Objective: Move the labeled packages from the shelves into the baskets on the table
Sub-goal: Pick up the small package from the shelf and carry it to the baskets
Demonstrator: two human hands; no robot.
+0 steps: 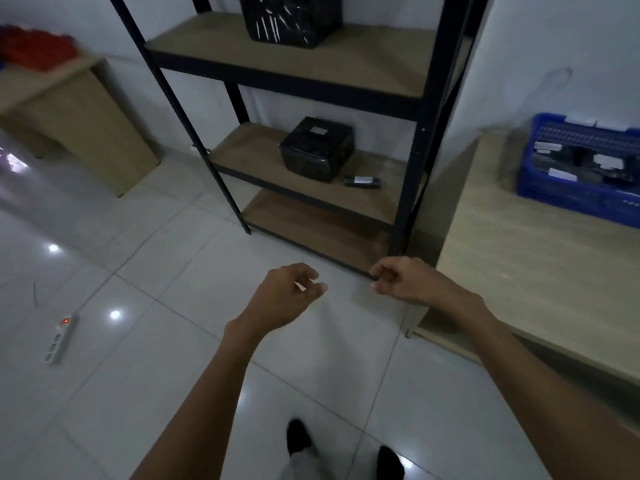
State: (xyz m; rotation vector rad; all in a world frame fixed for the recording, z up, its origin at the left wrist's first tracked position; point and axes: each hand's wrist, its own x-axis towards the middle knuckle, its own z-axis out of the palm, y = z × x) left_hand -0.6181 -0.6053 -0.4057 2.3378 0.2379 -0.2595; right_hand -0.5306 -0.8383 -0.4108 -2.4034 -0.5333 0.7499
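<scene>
Reaching forward over the tiled floor (173, 271), the left hand (287, 296) and right hand (401, 278) hang side by side and apart, both with fingers loosely curled and holding nothing. The right one shows in front of the lowest front edge of the rack (419, 143); whether it touches that edge I cannot tell. A black box (317, 150) with a white label sits on the middle shelf, with a small flat packet (362, 181), also labelled, just beside it on the right. A black parcel (291, 19) stands on the shelf above. To the right, a blue basket (561, 199) on the table (519, 265) holds several labelled packages. A power strip (60, 337) lies on the floor at left.
</scene>
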